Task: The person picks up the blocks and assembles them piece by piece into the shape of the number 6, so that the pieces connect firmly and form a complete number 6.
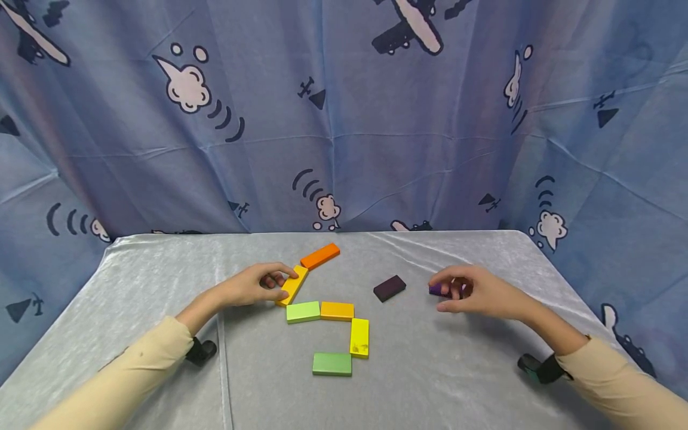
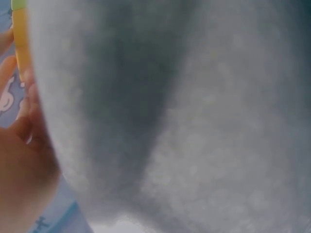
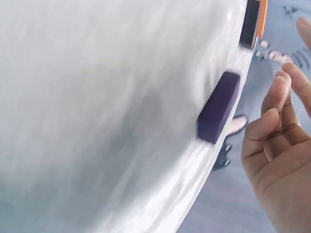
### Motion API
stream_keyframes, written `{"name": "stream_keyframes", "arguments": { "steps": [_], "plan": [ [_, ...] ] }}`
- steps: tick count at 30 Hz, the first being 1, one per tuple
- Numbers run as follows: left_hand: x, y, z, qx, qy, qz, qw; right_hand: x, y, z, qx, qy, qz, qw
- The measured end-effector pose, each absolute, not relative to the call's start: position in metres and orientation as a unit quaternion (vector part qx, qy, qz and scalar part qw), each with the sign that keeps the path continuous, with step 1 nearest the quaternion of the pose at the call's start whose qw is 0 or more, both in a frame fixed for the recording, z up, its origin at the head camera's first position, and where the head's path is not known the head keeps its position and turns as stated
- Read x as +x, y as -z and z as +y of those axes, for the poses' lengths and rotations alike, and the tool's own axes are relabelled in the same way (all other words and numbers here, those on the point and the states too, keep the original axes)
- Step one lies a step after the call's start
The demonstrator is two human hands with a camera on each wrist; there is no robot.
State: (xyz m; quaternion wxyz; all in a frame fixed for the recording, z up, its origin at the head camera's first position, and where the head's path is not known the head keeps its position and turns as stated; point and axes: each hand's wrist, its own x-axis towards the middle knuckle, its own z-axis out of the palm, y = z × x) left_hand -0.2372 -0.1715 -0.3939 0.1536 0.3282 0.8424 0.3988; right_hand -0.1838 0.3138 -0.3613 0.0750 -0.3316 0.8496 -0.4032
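Observation:
My left hand (image 1: pixel 252 285) pinches a yellow-orange block (image 1: pixel 294 285) lengthwise, thumb at its near end and index finger at its far end. That block meets an orange block (image 1: pixel 321 256) at the back and a light green block (image 1: pixel 303 312) in front. A second yellow-orange block (image 1: pixel 337 311), a bright yellow block (image 1: pixel 359 338) and a green block (image 1: pixel 332 364) carry on the bent line. Over a purple block (image 3: pixel 218 108) hovers my right hand (image 1: pixel 481 292), its fingers loosely bent. The right wrist view shows a gap between hand and block.
A dark, nearly black block (image 1: pixel 389 288) lies alone between the line and the purple block. Grey velvety cloth (image 1: pixel 269 382) covers the table. Behind it hangs a blue curtain (image 1: pixel 344 119) printed with planes and clouds.

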Motion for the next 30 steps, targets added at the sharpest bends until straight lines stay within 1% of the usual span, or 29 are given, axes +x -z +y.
{"name": "stream_keyframes", "arguments": {
  "steps": [6, 12, 21, 30],
  "plan": [
    [-0.238, 0.395, -0.172, 0.328, -0.394, 0.845, 0.153, -0.195, 0.366, 0.332, -0.300, 0.374, 0.875, 0.062],
    [-0.240, 0.395, -0.171, 0.321, -0.386, 0.851, 0.155, -0.206, 0.372, 0.343, -0.292, 0.370, 0.880, 0.055],
    [-0.240, 0.394, -0.171, 0.319, -0.384, 0.852, 0.158, -0.212, 0.381, 0.352, -0.266, 0.379, 0.883, 0.079],
    [-0.238, 0.394, -0.171, 0.324, -0.380, 0.853, 0.151, -0.212, 0.385, 0.348, -0.263, 0.373, 0.886, 0.076]
  ]
}}
